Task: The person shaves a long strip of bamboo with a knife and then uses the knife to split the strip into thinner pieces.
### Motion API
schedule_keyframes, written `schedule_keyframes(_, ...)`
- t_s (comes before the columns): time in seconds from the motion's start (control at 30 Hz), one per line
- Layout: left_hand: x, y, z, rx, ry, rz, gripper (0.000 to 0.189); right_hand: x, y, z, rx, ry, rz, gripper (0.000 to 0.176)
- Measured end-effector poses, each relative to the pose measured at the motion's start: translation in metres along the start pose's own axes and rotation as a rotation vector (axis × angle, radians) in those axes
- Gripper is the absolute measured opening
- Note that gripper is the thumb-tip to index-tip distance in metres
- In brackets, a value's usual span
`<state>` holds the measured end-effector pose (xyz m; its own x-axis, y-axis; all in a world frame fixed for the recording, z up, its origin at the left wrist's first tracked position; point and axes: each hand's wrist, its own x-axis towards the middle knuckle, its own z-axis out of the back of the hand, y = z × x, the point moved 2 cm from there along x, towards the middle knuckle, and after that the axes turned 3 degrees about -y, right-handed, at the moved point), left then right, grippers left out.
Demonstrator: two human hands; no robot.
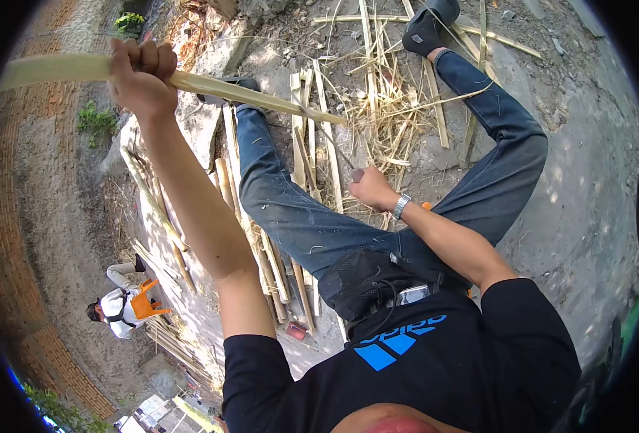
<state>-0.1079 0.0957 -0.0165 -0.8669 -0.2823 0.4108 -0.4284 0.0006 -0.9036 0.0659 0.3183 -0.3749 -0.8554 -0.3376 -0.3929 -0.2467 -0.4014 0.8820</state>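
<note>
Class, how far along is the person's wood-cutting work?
Done: the pile of shavings between the feet suggests plenty of cutting already.

In hand: the left hand holds a long strip; the right hand holds a thin blade that appears to meet it.

Left: probably the rest of that strip. Whether the loose strips on the ground are finished or waiting, I can't tell.
</note>
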Motion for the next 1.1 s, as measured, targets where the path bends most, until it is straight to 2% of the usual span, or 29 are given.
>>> schedule_keyframes(0.03, -0.003, -0.001, 0.007, -0.037, 0.004, 0.019, 0.050, -0.001, -0.068, -0.016, 0.120, -0.187, -0.195, 0.023)
schedule_keyframes(0.1, -0.002, 0.000, 0.017, -0.082, -0.038, 0.054, 0.050, 0.002, -0.105, -0.003, 0.468, -0.074, -0.634, 0.022)
schedule_keyframes(0.13, -0.001, 0.002, 0.020, -0.086, -0.022, 0.044, 0.050, 0.013, -0.090, 0.014, 0.460, -0.078, -0.626, 0.022)
schedule_keyframes(0.2, -0.003, 0.002, 0.025, -0.068, -0.050, 0.091, 0.050, -0.006, -0.033, 0.041, 0.581, -0.248, -0.376, 0.022)
schedule_keyframes(0.27, 0.006, 0.004, 0.028, -0.092, -0.019, 0.078, 0.051, 0.005, 0.028, 0.075, 0.578, -0.295, 0.023, 0.031)
schedule_keyframes(0.3, 0.006, 0.005, 0.033, -0.083, -0.021, 0.091, 0.051, 0.003, 0.064, 0.090, 0.568, -0.293, 0.089, 0.031)
schedule_keyframes(0.37, 0.010, 0.007, 0.036, -0.220, 0.178, 0.094, 0.050, 0.007, 0.118, 0.113, 0.558, -0.248, 0.222, 0.034)
schedule_keyframes(0.4, 0.016, 0.008, 0.043, -0.221, 0.179, 0.087, 0.050, 0.014, 0.131, 0.114, 0.596, -0.269, 0.311, 0.034)
schedule_keyframes(0.43, 0.018, 0.010, 0.052, -0.359, 0.313, 0.141, 0.050, 0.017, 0.143, 0.119, 0.595, -0.267, 0.319, 0.034)
schedule_keyframes(0.47, 0.016, 0.010, 0.057, -0.494, 0.447, 0.199, 0.050, 0.017, 0.155, 0.124, 0.616, -0.261, 0.431, 0.030)
schedule_keyframes(0.5, 0.014, 0.012, 0.064, -0.490, 0.447, 0.203, 0.050, 0.014, 0.162, 0.126, 0.640, -0.257, 0.537, 0.027)
schedule_keyframes(0.57, 0.007, 0.012, 0.083, 0.071, 0.024, -0.127, 0.053, 0.011, 0.150, 0.126, 0.622, -0.272, 0.496, 0.026)
schedule_keyframes(0.63, -0.014, 0.009, 0.105, 0.482, -0.249, -0.146, 0.071, 0.003, 0.119, 0.123, 0.613, -0.314, 0.398, 0.027)
schedule_keyframes(0.67, -0.023, 0.008, 0.121, 0.514, -0.351, -0.140, 0.071, -0.007, 0.104, 0.123, 0.595, -0.361, 0.259, 0.035)
schedule_keyframes(0.77, -0.059, 0.006, 0.156, 0.526, -0.708, -0.208, 0.064, -0.031, 0.033, 0.110, 0.490, -0.356, 0.027, 0.043)
schedule_keyframes(0.8, -0.070, 0.006, 0.161, 0.528, -0.709, -0.205, 0.064, -0.042, 0.016, 0.103, 0.515, -0.346, -0.082, 0.046)
schedule_keyframes(0.83, -0.081, 0.006, 0.167, 0.545, -0.805, -0.228, 0.061, -0.049, 0.002, 0.098, 0.516, -0.344, -0.085, 0.046)
schedule_keyframes(0.87, -0.092, 0.006, 0.175, 0.562, -0.902, -0.250, 0.058, -0.057, -0.010, 0.095, 0.441, -0.325, -0.172, 0.041)
schedule_keyframes(0.93, -0.105, 0.006, 0.191, 0.507, -0.896, -0.249, 0.055, -0.067, -0.022, 0.091, 0.356, -0.246, -0.309, 0.037)
schedule_keyframes(0.97, -0.108, 0.005, 0.194, 0.445, -0.889, -0.251, 0.053, -0.066, -0.021, 0.092, 0.352, -0.245, -0.309, 0.037)
schedule_keyframes(1.03, -0.116, 0.007, 0.207, 0.393, -0.924, -0.190, 0.053, -0.066, -0.019, 0.090, 0.388, -0.091, -0.376, 0.037)
schedule_keyframes(1.1, -0.122, 0.010, 0.227, 0.210, -0.944, -0.229, 0.057, -0.060, -0.011, 0.086, 0.305, -0.061, -0.332, 0.037)
